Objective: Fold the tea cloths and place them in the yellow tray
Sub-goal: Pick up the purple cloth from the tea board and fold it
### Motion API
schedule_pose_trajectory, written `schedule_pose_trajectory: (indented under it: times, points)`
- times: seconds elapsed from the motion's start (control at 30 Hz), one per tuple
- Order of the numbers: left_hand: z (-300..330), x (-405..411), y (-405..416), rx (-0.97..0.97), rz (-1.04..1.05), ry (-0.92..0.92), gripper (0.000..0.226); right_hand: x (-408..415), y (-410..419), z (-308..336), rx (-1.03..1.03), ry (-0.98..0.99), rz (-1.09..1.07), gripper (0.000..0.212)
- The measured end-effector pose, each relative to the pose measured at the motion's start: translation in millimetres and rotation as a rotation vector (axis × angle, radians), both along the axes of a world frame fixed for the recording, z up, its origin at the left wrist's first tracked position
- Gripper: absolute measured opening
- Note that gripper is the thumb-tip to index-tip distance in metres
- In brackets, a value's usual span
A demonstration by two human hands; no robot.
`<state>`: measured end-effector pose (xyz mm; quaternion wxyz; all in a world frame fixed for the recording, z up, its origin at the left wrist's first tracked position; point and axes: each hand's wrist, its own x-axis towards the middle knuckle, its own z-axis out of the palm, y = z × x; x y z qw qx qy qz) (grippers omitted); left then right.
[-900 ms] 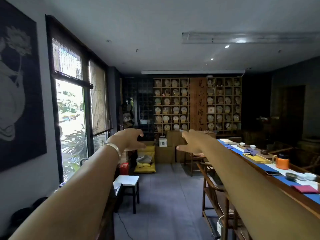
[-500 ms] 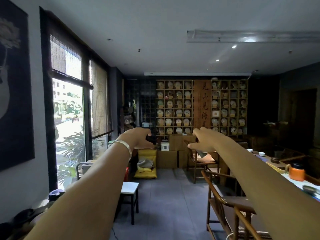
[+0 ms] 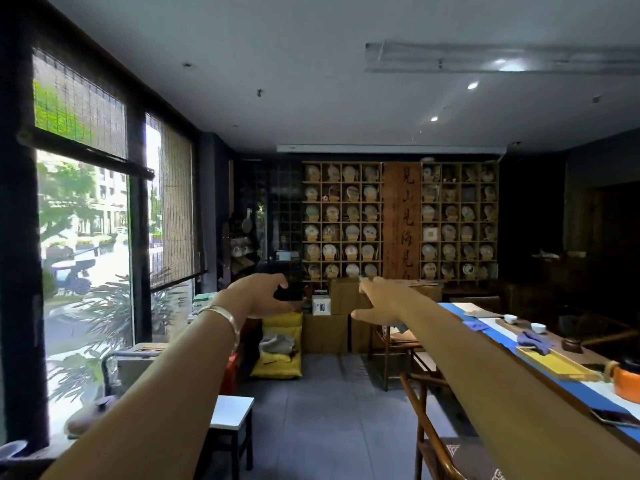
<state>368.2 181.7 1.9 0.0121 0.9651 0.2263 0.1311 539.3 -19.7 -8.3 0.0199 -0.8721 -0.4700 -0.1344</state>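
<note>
Both my arms are stretched straight out in front of me, at chest height, over the floor. My left hand (image 3: 261, 296) is curled with fingers apart and holds nothing. My right hand (image 3: 379, 301) is flat with fingers spread, also empty. The yellow tray (image 3: 554, 363) lies on the long table at the right, on a blue runner. A crumpled dark blue tea cloth (image 3: 535, 341) rests at the tray's far end. Another blue cloth (image 3: 476, 323) lies farther along the table. Both hands are well left of the table.
An orange teapot (image 3: 627, 382) stands near the tray, a phone (image 3: 616, 417) closer to me, two white cups (image 3: 524, 323) farther away. Wooden chairs (image 3: 426, 427) line the table's left side. A white stool (image 3: 230, 414) stands left. Shelves of tea cakes fill the back wall.
The view swung left, then back right, so the table with the yellow tray is in sight again. Both arms stay stretched forward, hands empty.
</note>
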Motion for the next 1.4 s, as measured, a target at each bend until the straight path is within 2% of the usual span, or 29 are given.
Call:
schedule_pose_trajectory:
  times: [0.53,0.77,0.97,1.07,1.23,1.4]
  points:
    - [-37.5,175.0,113.0,0.029,0.003,0.057,0.054,176.8,118.5,-42.1,-0.021,-0.01,-0.003,0.065]
    - [-22.1,266.1,215.6,0.044,-0.013,0.015,0.052,273.3,214.9,-21.8,0.042,0.016,-0.029,0.063]
    - [-9.9,331.4,307.8,0.055,0.054,0.045,0.055,338.8,290.6,-17.8,0.06,-0.048,-0.025,0.055]
    - [-12.6,366.4,335.1,0.05,0.039,0.099,0.053,371.4,312.8,-24.1,0.01,-0.038,-0.035,0.055]
    - [-20.3,437.0,368.9,0.067,-0.031,0.141,0.05,439.9,346.4,-29.1,0.045,0.048,-0.101,0.052]
    - [-38.9,513.4,414.3,0.072,-0.02,0.154,0.05,516.9,392.8,-42.1,0.024,0.034,-0.115,0.052]
